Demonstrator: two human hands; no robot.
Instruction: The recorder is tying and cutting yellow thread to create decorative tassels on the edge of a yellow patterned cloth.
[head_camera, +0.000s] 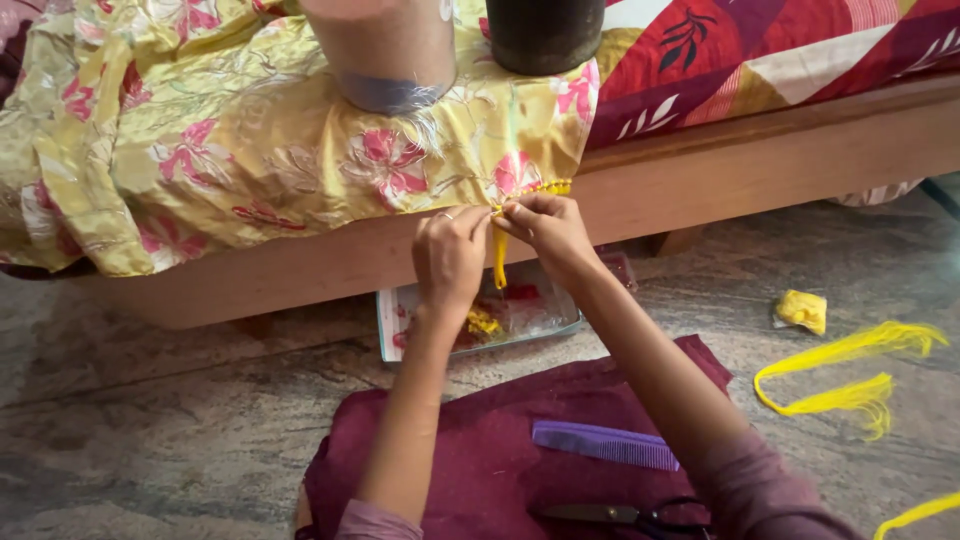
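A yellow floral cloth (250, 130) hangs over the wooden bed edge (760, 165). Its lower hem carries a short row of yellow tassel knots (545, 187). My left hand (450, 255) and my right hand (545, 230) meet at that hem, both pinching a bunch of yellow thread (499, 262) that hangs down between them. A ring shows on my left hand. The fingertips hide where the thread joins the cloth.
A clear tray (540, 315) with yellow and red bits lies on the floor under the hands. A purple comb (605, 445) and black scissors (625, 516) rest on maroon cloth (480, 460). Loose yellow thread bundles (850, 375) lie right. Two cylinders (390, 50) stand on the bed.
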